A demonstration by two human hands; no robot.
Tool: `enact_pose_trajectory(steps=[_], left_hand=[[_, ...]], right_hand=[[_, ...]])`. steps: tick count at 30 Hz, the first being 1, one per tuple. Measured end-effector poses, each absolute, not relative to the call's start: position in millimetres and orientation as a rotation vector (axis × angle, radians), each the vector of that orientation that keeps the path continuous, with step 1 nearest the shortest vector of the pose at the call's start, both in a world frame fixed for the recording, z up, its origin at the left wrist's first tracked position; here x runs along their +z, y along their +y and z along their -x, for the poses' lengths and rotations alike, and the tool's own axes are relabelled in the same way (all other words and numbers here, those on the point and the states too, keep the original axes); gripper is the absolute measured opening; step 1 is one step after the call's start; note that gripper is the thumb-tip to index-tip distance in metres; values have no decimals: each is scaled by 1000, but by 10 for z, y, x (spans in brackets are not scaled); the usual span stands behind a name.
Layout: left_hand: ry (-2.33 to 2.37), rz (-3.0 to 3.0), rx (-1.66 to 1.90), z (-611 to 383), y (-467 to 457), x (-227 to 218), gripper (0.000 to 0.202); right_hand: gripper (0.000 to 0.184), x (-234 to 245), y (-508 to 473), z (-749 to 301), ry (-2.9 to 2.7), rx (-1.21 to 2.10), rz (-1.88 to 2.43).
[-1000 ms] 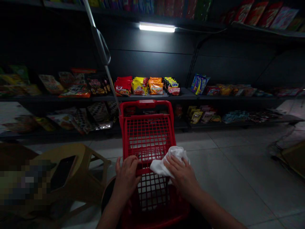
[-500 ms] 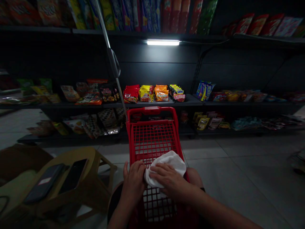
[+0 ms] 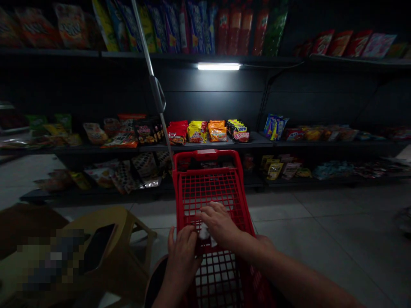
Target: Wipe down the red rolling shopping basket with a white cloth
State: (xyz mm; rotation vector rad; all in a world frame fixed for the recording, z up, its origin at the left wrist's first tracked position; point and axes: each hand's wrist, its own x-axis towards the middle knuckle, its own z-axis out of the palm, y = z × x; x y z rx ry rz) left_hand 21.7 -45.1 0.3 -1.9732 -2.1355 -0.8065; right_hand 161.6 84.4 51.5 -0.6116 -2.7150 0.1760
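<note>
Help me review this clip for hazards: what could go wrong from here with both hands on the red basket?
1. The right hand presses the white cloth onto the red basket mesh; the cloth might snag in it.
2. The metal pole leans close by the basket's far corner; a shove might topple it.
3. The left hand grips the basket beside a stool carrying a phone; a bump might dislodge it.

Left hand [image 3: 183, 249] curled, gripping; right hand [image 3: 220, 223] flat, palm down.
</note>
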Motion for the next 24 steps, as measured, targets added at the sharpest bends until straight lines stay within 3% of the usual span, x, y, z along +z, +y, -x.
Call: enact_pose_trajectory(steps=[6,13,17,21,24], left_hand=[[-2158,2023,-765,-211,-488,69,43],[-2126,2061,-839,-197,-479,36,49],[-2149,2063,-837,-202,-459,43,47],[-2167,2086,-802,-208,-462,69,48],[-2162,2061,-780,-209,-474,63,48]], right_hand=[[21,613,1379,-1131,-2699,167,223],[22,649,2127,-2011,-2521,-92,909],[31,687,2147,-2152,-2442,-27,1155],[44,617,1819,-1699,-2447,37,1000],[32,569,1542,-1216,-2546,105,675]])
